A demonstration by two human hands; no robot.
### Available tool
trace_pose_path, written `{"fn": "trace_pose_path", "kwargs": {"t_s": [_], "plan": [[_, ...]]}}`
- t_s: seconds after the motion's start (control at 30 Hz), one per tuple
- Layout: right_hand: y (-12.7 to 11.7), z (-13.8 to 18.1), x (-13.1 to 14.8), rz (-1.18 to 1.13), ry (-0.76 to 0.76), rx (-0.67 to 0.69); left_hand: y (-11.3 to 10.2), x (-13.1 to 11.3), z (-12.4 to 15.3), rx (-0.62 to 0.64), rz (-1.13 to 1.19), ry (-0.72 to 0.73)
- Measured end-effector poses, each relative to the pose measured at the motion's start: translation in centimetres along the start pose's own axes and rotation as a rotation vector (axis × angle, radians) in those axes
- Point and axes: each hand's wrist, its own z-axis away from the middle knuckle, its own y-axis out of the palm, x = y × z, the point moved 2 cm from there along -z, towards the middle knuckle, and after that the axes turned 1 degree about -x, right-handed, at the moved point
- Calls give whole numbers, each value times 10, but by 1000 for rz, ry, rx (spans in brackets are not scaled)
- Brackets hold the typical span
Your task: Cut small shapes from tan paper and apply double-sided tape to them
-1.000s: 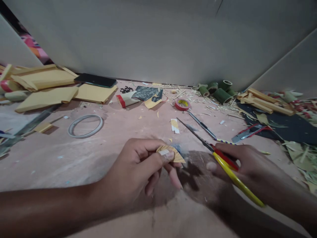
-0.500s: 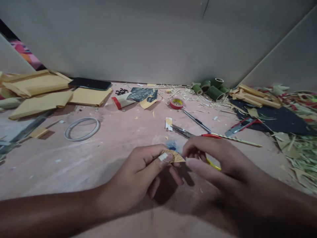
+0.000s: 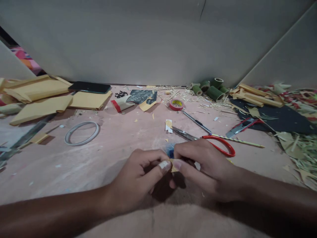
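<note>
A small piece of tan paper with pleat-like lines (image 3: 174, 168) is pinched between my two hands, mostly hidden by the fingers. My left hand (image 3: 142, 175) grips its left side, a white patch lying across the thumb. On its right side, the thumb and fingers of my right hand (image 3: 208, 168) close on the paper. Just beyond the fingertips lies a small blue, translucent item (image 3: 170, 150), partly covered. Red-handled scissors (image 3: 222, 145) rest behind my right hand, their blade tips at a white slip with a tan piece on it (image 3: 168, 126).
A roll of white tape (image 3: 68, 134) lies left, and a red tape roll (image 3: 176, 105) farther back. Beyond the scissors are a pen (image 3: 196, 121) and a box cutter (image 3: 241, 127). Green bamboo tubes (image 3: 215, 93), a phone (image 3: 89, 87) and tan paper packets (image 3: 41, 107) line the back.
My right hand has moved left and now pinches the paper alongside my left hand. More of the scissors' red handle shows. The view has shifted slightly.
</note>
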Motion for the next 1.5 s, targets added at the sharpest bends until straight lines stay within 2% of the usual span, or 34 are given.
{"fn": "trace_pose_path", "kwargs": {"t_s": [0.13,0.3,0.4,0.5,0.57,0.6,0.67,0.8,1.03,1.17,1.3,1.5], "plan": [[4,-1,-5,14,-31,23,2,-3,-1,30,-110,48],[6,-1,-4,36,-160,48,2,2,1,102,-87,39],[-3,-6,-12,84,-84,71,-1,4,0,66,-186,55],[-24,-16,-34,243,82,16,-6,1,-4,-5,-503,184],[-37,-21,-51,478,171,-72,-6,0,-6,28,-677,253],[-40,-23,-59,520,185,-84,-5,-1,-7,59,-725,265],[-41,-26,-71,548,192,-77,-5,0,-8,110,-759,243],[-33,-27,-83,495,173,-82,-5,1,-8,132,-745,171],[-37,-31,-95,399,207,-201,-6,2,-8,133,-698,163],[-64,-30,-98,448,229,-312,-5,-1,-8,136,-701,161],[-112,-21,-105,580,274,-498,-5,-1,-9,126,-709,152],[-172,0,-131,648,393,-618,-4,0,-11,131,-722,171]]}}
